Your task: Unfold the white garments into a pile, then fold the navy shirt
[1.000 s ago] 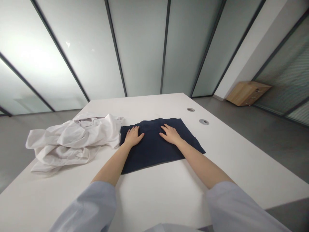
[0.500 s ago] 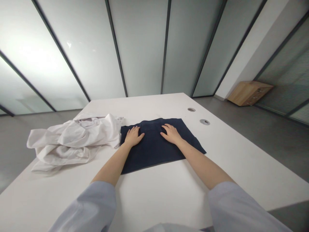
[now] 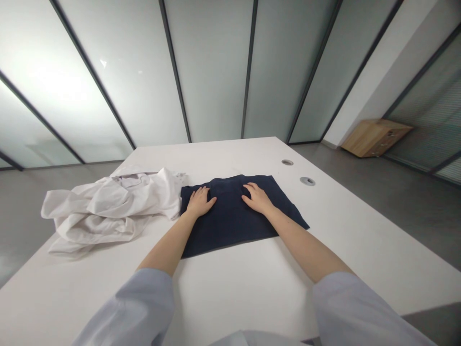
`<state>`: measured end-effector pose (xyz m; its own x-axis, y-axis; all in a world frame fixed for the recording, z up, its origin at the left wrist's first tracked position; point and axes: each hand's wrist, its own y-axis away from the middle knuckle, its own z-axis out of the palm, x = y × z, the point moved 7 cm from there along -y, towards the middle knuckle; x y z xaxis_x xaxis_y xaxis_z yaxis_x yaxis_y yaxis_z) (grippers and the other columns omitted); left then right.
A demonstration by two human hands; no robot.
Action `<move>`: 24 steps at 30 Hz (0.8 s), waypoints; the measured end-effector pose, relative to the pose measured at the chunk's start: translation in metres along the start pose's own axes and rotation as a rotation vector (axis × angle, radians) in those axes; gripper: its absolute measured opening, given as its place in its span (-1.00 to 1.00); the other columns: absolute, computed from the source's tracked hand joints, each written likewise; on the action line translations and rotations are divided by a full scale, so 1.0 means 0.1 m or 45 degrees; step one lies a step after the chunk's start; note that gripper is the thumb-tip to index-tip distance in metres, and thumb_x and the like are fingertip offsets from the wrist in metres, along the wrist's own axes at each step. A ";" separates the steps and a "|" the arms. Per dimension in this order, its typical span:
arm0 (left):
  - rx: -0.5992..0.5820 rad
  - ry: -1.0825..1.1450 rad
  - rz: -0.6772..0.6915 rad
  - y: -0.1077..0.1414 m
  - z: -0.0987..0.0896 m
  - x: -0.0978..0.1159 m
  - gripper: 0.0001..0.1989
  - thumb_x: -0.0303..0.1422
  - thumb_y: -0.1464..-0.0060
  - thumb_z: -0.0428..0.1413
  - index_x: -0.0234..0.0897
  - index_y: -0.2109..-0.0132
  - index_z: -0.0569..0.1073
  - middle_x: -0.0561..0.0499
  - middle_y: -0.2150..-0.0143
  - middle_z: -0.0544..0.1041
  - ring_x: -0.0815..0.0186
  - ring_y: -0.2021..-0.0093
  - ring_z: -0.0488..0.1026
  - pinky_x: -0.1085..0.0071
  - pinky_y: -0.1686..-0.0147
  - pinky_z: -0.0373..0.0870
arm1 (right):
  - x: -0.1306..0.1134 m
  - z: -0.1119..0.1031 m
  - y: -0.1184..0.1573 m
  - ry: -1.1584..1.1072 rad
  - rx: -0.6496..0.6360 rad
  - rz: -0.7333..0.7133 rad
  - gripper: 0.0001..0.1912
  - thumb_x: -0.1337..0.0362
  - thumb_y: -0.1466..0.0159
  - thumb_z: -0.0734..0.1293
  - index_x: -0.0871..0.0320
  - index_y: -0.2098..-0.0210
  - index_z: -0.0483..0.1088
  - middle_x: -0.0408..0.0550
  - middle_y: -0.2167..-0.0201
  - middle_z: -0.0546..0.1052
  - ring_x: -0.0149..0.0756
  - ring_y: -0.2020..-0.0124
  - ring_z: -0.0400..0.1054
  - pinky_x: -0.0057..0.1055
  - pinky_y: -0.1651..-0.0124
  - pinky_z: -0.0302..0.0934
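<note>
The left hand and the right hand are laid flat and open on a folded navy cloth, with the fingers slightly spread; no grip is formed and nothing is pinched. The cloth is placed near the middle of the white worktop. A crumpled white garment is heaped against the cloth's left side, toward the worktop's left edge. Two round cable grommets are set beyond the cloth, near the right edge.
</note>
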<state>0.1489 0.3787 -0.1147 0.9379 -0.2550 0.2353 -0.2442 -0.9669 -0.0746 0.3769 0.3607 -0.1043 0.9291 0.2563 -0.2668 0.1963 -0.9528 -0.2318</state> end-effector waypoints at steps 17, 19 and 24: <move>0.036 0.024 -0.007 0.01 -0.02 0.00 -0.48 -0.08 -0.19 -0.07 -0.33 -0.16 0.28 -0.24 -0.29 0.24 0.07 -0.32 0.12 0.09 -0.28 -0.01 | 0.02 0.03 0.00 0.008 -0.041 0.049 -0.48 0.16 -0.31 0.20 0.21 -0.21 0.23 0.18 -0.25 0.20 -0.07 -0.22 0.13 -0.16 -0.20 0.06; 0.037 0.031 -0.005 0.01 -0.02 0.00 -0.49 -0.08 -0.19 -0.07 -0.32 -0.15 0.28 -0.24 -0.29 0.26 0.08 -0.32 0.12 0.09 -0.28 -0.02 | 0.02 0.04 0.00 0.008 -0.045 0.050 -0.48 0.16 -0.31 0.20 0.20 -0.21 0.22 0.17 -0.25 0.20 -0.06 -0.22 0.13 -0.15 -0.20 0.06; 0.052 0.059 -0.003 0.01 -0.03 0.00 -0.51 -0.09 -0.18 -0.06 -0.32 -0.13 0.28 -0.25 -0.25 0.29 0.09 -0.29 0.16 0.09 -0.28 -0.01 | 0.03 0.04 -0.01 0.003 -0.041 0.046 -0.48 0.15 -0.30 0.20 0.18 -0.21 0.23 0.16 -0.24 0.21 -0.06 -0.22 0.14 -0.15 -0.20 0.06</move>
<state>0.1479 0.3777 -0.1116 0.9258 -0.2543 0.2798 -0.2312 -0.9663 -0.1132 0.3783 0.3627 -0.1084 0.9363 0.2215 -0.2724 0.1727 -0.9661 -0.1919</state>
